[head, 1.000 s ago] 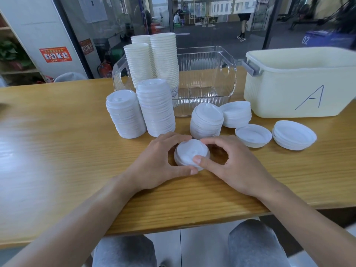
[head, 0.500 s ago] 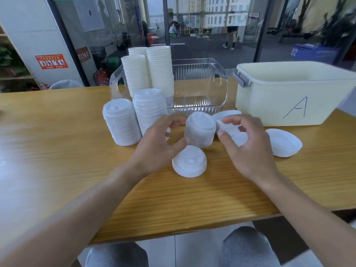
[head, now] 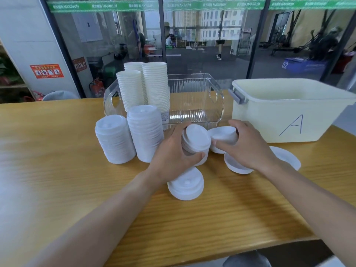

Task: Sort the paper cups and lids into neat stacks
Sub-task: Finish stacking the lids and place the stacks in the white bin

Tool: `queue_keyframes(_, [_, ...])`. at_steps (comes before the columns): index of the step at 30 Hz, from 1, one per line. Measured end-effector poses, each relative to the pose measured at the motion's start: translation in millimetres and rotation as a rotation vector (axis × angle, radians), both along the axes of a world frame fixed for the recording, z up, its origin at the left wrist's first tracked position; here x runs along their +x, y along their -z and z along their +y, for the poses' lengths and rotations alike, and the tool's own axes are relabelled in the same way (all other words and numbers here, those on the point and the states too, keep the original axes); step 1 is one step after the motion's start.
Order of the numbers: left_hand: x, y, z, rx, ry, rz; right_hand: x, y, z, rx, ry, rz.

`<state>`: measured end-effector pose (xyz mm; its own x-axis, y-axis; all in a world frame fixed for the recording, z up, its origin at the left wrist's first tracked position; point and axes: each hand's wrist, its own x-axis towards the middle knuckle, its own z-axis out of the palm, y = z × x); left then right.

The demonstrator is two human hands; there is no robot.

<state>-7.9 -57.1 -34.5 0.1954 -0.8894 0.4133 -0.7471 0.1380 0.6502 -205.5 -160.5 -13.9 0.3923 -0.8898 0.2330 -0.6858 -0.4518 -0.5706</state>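
A: Hand poses?

B: Left hand reaches in from 7 o'clock, fingers curled round a short lid stack, thumb low on its near side; the stack leans toward the camera. Right hand comes from 5 o'clock, fingers and thumb closed on a second, upturned lid stack, just right of the first. Whether the two stacks touch: cannot tell.

A: Other lids?

B: Two taller lid stacks and stand at 9 o'clock of the left hand. A low lid pile lies on the desk at 6 o'clock, below the left hand. An upturned lid sits under the right wrist; another lid beyond it at 3 o'clock.

A: Containers?

B: Clear plastic bin at 12 o'clock holds three paper cup stacks in its left end. Cream tub, marked "A", at 2 o'clock; contents not visible.

A: Obscured?

B: Right forearm hides part of the 3 o'clock lid. Lid counts unreadable.
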Motion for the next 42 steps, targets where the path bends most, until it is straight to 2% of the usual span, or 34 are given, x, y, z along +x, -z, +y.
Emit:
queue_keyframes(5, [6.1,-5.5,6.6,-0.023,0.034,0.144,9.8,6.1,0.0,-0.082,-0.049,-0.203])
queue_keyframes(11, [9.6,1.4,16.5,-0.044,0.052,0.165,23.8,20.8,4.9,-0.184,-0.075,-0.385])
queue_keyframes(17, [20.5,1.9,17.7,-0.003,0.080,0.195,20.2,24.8,11.4,-0.305,-0.111,-0.422])
queue_keyframes(22, [21.5,3.3,18.1,0.082,0.105,0.130,14.1,25.9,15.9,-0.261,-0.109,-0.453])
queue_keyframes(28, [19.5,4.4,17.6,0.081,0.075,0.116,14.8,21.0,31.3,-0.328,-0.261,-0.595])
queue_keyframes(34, [17.5,4.0,19.0,0.035,0.046,0.140,12.9,21.6,39.9,-0.333,-0.359,-0.527])
queue_keyframes(39, [18.8,-2.8,26.6,0.029,0.044,0.081,8.3,24.1,41.4,-0.431,-0.383,-0.430])
queue_keyframes(42, [20.2,-8.8,32.9,0.047,0.082,0.068,5.5,26.2,45.3,-0.405,-0.377,-0.394])
